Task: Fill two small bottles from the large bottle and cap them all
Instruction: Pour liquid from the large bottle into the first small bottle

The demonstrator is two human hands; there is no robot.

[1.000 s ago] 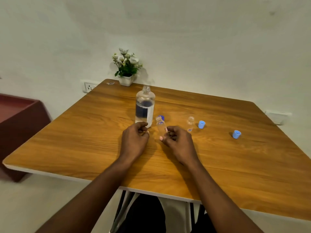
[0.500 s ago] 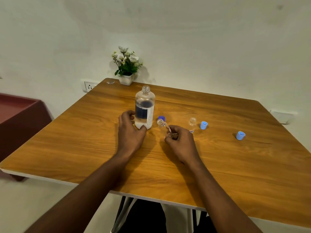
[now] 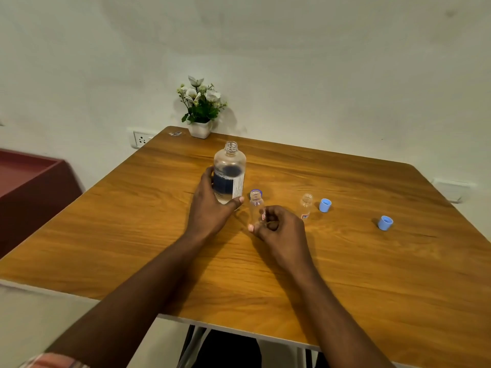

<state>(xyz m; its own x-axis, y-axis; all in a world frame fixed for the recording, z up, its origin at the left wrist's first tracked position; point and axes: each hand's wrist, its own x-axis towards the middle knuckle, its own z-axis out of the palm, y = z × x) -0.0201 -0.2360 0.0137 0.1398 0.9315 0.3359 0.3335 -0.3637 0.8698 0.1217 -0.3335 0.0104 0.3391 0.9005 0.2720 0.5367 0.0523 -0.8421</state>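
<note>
Person, head-camera view. Both forearms bare from wrist to elbow. Left hand [image 3: 210, 208] and right hand [image 3: 281, 235]: no rings, watch or gloves; short nails. Plaid sleeve [image 3: 53, 361], pink and tan check, at near left corner. Dark trousers [image 3: 228, 350] below bench edge.

hands [image 3: 212, 208] gripping large bottle [image 3: 230, 171], small bottle [image 3: 257, 208]

light: soft, even, kinda dim | shadows: faint behind flower pot [image 3: 199, 130] | slight blur on large bottle [image 3: 230, 172] | edges: wide-angle bend
</note>
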